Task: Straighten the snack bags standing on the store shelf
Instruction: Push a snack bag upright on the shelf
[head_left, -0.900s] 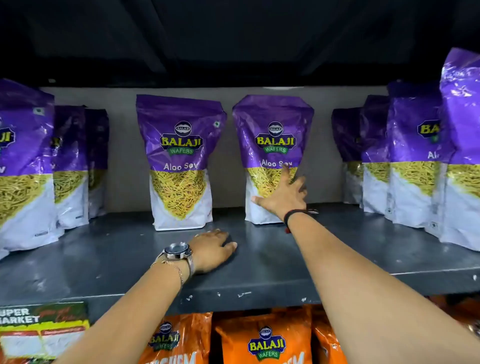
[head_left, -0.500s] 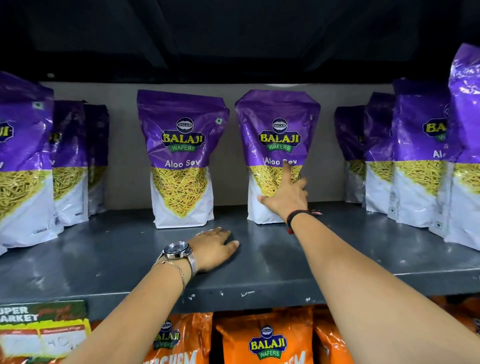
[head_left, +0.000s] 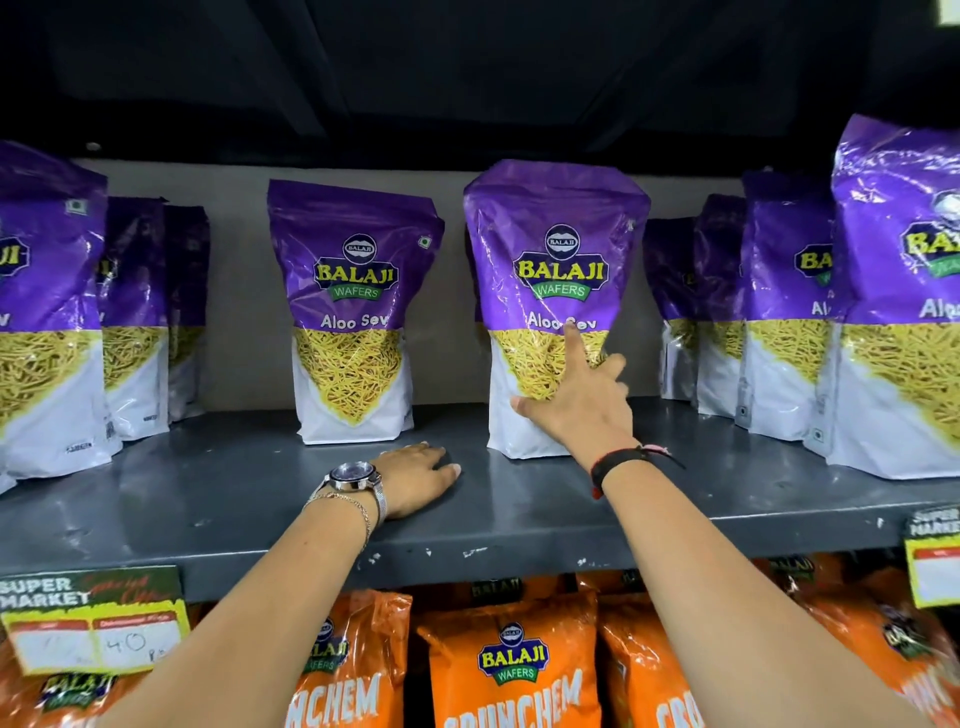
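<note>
Purple Balaji Aloo Sev snack bags stand on a grey metal shelf (head_left: 208, 499). My right hand (head_left: 576, 410) presses on the front of the middle-right bag (head_left: 556, 234), index finger pointing up, the other fingers curled round its right edge, thumb low on its front. That bag stands upright, a little nearer the shelf front than the bag to its left (head_left: 353, 291). My left hand (head_left: 415, 478) lies palm down on the shelf between the two bags, holding nothing.
Rows of the same purple bags run back at the far left (head_left: 47, 312) and far right (head_left: 898, 312). Orange Balaji bags (head_left: 514, 670) fill the shelf below. Price tags (head_left: 93, 618) hang on the shelf's front lip. A dark shelf closes overhead.
My right hand has drawn the middle-right bag forward, so it now stands ahead of its neighbour. My left hand stays on the shelf. The view has come closer.
</note>
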